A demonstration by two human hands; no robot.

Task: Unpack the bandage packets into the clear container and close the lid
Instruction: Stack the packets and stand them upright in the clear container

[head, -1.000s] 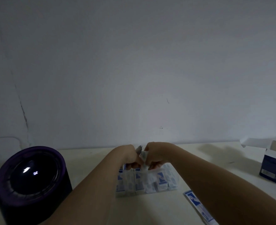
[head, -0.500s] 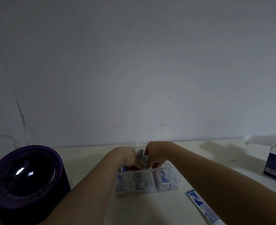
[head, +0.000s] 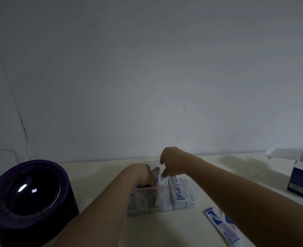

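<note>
The table (head: 165,229) carries everything; take the container (head: 143,188) as your reference point. The purple cylinder (head: 29,198) stands well to the left of the container. The open blue-and-white box (head: 302,180) stands well to its right, flap raised. The clear container sits between them, with packets (head: 178,193) standing in rows inside. A strip (head: 222,227) of packets lies flat just right of the container, nearer you. Your right hand (head: 172,163) hangs over the container's far side, fingers curled down, pinching the top of one packet (head: 162,178) that stands inside. Your left hand (head: 145,173) reaches into the container's left half. Its fingers are hidden, so you cannot tell its grip.
</note>
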